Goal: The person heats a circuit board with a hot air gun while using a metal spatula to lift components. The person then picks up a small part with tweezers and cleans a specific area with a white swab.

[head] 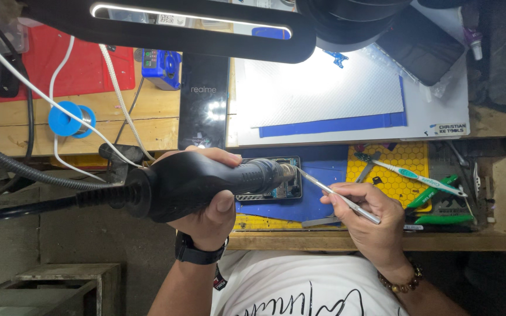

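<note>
Left hand: the left hand (209,202) is wrapped around the thick black handle of a hot-air gun (206,181), thumb across the underside, fingers curled over the top; the grip is fully closed on the tool.
Hot-air gun: it is held level, its metal nozzle aimed to the right, with a ribbed black hose trailing off to the left.
Right hand: the right hand (370,213) pinches a pair of slim silver metal tweezers (335,194) between thumb and fingertips, pen-fashion, the fingers closed on the shaft.
Tweezers: they are slanted up and to the left, the tip lying just beside the nozzle.
Opened phone: a small dark rectangular opened phone (276,184) with exposed parts lies on a blue work mat (323,169), directly under the nozzle and the tweezers' tip; whether the tip touches it cannot be told, since the nozzle covers that spot.
Arm pose: both forearms rise from the bottom edge; a black wristwatch is worn on the left wrist, a brown bead bracelet on the right.
Surroundings: a white-and-teal toothbrush (411,174) rests on a yellow honeycomb-patterned mat (402,184) to the right, with green-handled pliers (440,202) near it; a blue solder spool (68,121) lies on the wooden bench to the far left.
</note>
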